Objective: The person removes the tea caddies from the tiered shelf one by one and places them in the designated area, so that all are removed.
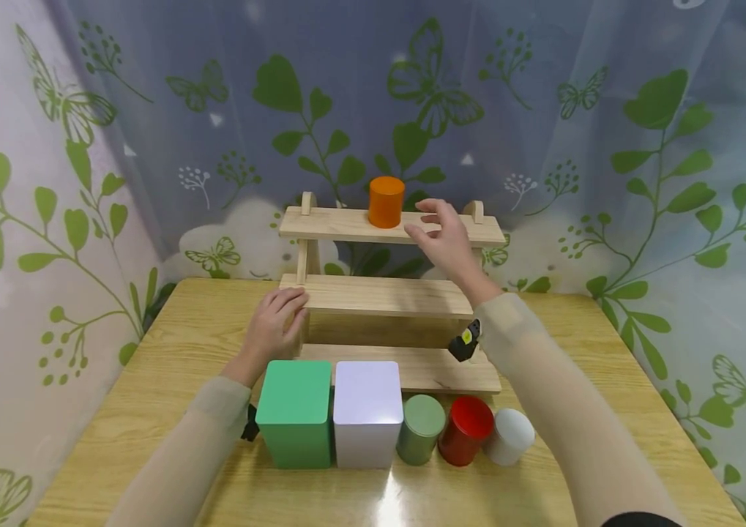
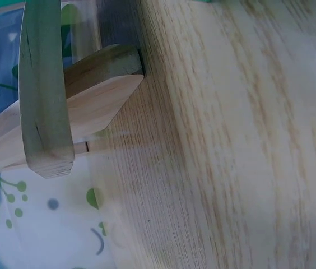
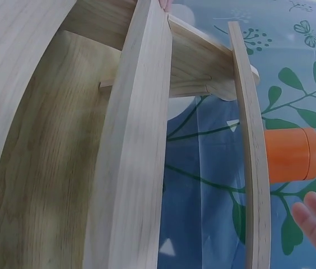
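Note:
An orange canister (image 1: 386, 203) stands upright on the top tier of a wooden three-tier shelf (image 1: 379, 296). Just right of it, my right hand (image 1: 445, 238) is held with fingers spread and relaxed; a gap shows between fingertips and canister. The right wrist view also shows the orange canister (image 3: 293, 154) apart from the fingers (image 3: 315, 218). My left hand (image 1: 274, 326) rests on the left end of the middle tier, its fingers laid over the edge. In the left wrist view only a sliver of that hand shows, beside the shelf's side frame (image 2: 49, 89).
In front of the shelf stand a green box (image 1: 295, 413), a white box (image 1: 368, 413), a pale green canister (image 1: 421, 430), a red canister (image 1: 465, 430) and a white canister (image 1: 509, 437). All are on the wooden table (image 1: 129, 410). A patterned curtain (image 1: 531, 146) hangs behind.

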The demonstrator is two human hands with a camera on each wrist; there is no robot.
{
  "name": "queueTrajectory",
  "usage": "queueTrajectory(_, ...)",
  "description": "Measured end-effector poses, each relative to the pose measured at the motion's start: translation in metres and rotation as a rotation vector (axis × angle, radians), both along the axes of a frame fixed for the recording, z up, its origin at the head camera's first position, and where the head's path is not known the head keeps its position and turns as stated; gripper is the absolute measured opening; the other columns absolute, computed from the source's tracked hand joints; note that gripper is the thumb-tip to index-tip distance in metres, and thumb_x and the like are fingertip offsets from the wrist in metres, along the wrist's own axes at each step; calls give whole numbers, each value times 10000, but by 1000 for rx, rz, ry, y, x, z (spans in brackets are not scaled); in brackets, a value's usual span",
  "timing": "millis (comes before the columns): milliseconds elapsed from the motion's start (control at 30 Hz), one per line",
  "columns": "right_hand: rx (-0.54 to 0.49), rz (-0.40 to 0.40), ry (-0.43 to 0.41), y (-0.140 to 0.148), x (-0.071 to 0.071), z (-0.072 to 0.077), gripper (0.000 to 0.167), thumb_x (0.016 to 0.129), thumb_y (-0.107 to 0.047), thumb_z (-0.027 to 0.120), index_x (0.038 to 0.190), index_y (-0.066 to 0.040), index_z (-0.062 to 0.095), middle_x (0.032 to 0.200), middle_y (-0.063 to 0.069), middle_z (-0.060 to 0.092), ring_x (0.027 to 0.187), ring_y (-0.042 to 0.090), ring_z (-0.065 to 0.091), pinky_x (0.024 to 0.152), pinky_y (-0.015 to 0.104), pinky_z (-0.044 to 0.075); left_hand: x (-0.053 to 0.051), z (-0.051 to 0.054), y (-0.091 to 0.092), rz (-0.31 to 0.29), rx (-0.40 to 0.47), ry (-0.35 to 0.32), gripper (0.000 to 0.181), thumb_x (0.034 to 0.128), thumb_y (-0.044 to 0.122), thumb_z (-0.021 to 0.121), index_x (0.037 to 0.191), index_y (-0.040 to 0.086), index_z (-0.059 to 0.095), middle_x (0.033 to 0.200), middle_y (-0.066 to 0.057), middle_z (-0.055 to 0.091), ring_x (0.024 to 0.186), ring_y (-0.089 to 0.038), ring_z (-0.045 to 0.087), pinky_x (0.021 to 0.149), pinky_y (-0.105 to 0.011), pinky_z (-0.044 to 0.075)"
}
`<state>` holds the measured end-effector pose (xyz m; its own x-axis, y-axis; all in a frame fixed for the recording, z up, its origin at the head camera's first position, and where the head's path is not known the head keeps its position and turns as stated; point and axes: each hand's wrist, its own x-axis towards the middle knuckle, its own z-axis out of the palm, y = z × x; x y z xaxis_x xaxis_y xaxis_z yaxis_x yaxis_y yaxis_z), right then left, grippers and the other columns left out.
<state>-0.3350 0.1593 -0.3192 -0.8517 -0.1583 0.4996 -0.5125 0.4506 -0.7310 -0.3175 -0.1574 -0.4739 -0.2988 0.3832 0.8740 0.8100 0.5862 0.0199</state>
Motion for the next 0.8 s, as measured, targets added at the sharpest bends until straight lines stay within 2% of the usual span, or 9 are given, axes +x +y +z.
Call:
queueTrajectory(300, 17, -48, -40, -13, -13, 3, 542, 883, -293, 642, 1332, -69, 439, 1340, 133, 419, 1186, 305, 441, 932, 451, 428, -1, -4, 1, 3, 7, -3, 266, 784, 42, 665, 1030, -59, 672, 1040, -207, 638, 952, -364, 581, 864, -489, 443)
queueTrajectory(600, 26, -135, -38, -29, -31, 8, 594, 875, -312, 647, 1355, -44, 422, 1354, 121, 433, 1175, 303, 444, 954, 375, 413, -3, -5, 0, -15, 35, 3, 260, 785, 49, 657, 1020, -62, 675, 1032, -209, 639, 933, -374, 582, 850, -483, 446)
queueTrajectory(800, 2, -190, -82, -37, -40, 10, 586, 874, -320, 648, 1343, -50, 424, 1337, 122, 440, 1167, 295, 435, 954, 368, 398, -4, -4, 0, -20, 38, 1, 250, 826, 84, 627, 1023, -63, 673, 1033, -214, 637, 936, -380, 579, 854, -493, 440)
